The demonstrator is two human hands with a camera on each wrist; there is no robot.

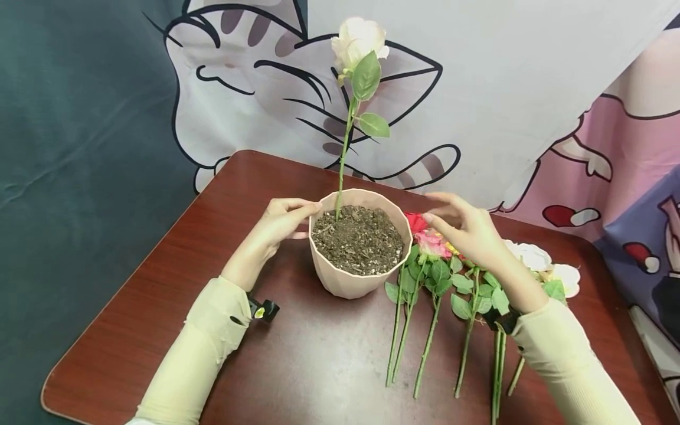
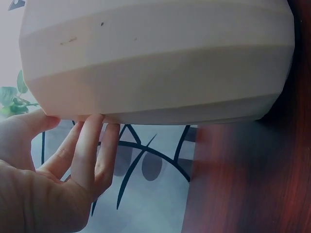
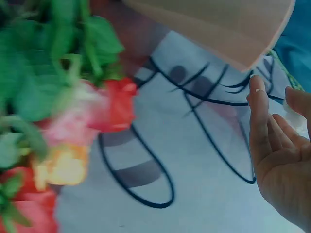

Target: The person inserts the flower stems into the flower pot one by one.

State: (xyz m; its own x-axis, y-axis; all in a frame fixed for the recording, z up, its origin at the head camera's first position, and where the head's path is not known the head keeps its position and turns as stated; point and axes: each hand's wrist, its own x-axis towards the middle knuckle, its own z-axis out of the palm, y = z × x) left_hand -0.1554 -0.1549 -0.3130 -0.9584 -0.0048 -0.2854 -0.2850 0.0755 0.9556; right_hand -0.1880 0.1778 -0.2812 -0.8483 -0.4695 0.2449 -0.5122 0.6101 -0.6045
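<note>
A pale pinkish flowerpot (image 1: 347,286) full of dark soil (image 1: 361,242) stands on the table. One white rose (image 1: 360,44) rises from the soil near the pot's left edge, its stem almost upright. My left hand (image 1: 276,227) touches the pot's left side at the rim; in the left wrist view its fingertips (image 2: 91,124) rest against the outer wall. To the right of the pot, my right hand (image 1: 470,233) hovers over the flower heads with its fingers spread, holding nothing. A gap shows between that hand (image 3: 277,155) and the pot in the right wrist view.
Several artificial flowers lie right of the pot, with a pink rose (image 1: 432,244), a red bloom (image 1: 416,222) and white flowers (image 1: 533,257). Their green stems (image 1: 427,348) point toward the table's front. A cat-printed curtain (image 1: 489,88) hangs behind the wooden table (image 1: 297,366).
</note>
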